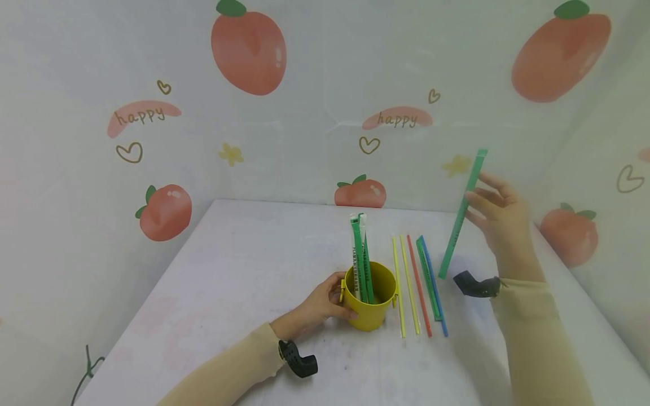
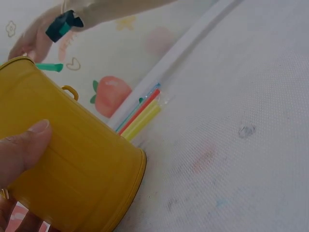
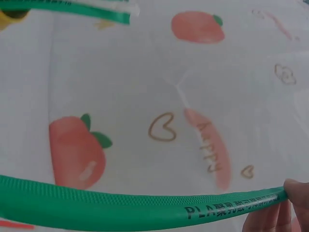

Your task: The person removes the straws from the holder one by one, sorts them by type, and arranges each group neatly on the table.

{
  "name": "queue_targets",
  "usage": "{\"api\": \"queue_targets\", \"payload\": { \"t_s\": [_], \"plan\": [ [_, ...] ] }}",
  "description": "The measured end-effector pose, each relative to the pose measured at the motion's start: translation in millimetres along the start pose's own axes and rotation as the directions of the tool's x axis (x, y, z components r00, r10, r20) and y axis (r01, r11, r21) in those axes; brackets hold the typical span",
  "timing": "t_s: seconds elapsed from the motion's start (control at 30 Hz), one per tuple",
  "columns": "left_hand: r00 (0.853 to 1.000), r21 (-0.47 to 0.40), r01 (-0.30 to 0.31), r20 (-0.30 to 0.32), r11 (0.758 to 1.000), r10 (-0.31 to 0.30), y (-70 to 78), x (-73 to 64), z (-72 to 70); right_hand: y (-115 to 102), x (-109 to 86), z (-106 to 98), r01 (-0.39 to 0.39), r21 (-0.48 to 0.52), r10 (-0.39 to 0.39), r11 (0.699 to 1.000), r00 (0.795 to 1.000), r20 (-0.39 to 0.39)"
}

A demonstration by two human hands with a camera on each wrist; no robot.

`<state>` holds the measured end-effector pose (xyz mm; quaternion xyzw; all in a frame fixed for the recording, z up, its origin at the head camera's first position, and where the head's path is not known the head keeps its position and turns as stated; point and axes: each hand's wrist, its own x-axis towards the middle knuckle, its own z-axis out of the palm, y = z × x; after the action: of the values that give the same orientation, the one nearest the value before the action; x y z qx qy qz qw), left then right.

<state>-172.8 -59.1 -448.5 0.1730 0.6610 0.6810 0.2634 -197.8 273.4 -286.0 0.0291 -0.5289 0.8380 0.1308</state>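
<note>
A small yellow bucket point(image 1: 367, 317) with side loops stands on the table, and my left hand point(image 1: 320, 304) grips it from the left. In the left wrist view the thumb lies flat against the bucket wall point(image 2: 82, 154). Several green paper-wrapped straws point(image 1: 361, 259) lean upright inside it. To the right, my right hand point(image 1: 504, 220) pinches another green wrapped straw point(image 1: 459, 217) above the table, tilted with its top end to the right. Dark printed lettering shows along this straw point(image 3: 145, 209) in the right wrist view.
Right of the bucket lies a row of straws: two yellow straws point(image 1: 411, 285), a red straw point(image 1: 418, 286), a green wrapped straw point(image 1: 430, 282) and a blue straw point(image 1: 435, 287). Behind the white table point(image 1: 264, 248) hangs a curtain point(image 1: 304, 141) printed with fruit and hearts.
</note>
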Motion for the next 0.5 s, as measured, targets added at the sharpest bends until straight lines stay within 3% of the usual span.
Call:
{"api": "queue_targets", "payload": {
  "t_s": [0.27, 0.5],
  "plan": [
    [1.000, 0.002, -0.011, 0.005, 1.000, 0.011, -1.1, 0.1, -0.9, 21.6, 15.1, -24.9, -0.125, -0.048, 0.124, 0.991, 0.992, -0.009],
    [1.000, 0.005, -0.008, 0.005, 1.000, 0.008, -0.3, 0.6, -0.8, 45.2, 20.6, -45.5, -0.185, -0.227, 0.192, 0.956, 0.981, 0.008]
  ]
}}
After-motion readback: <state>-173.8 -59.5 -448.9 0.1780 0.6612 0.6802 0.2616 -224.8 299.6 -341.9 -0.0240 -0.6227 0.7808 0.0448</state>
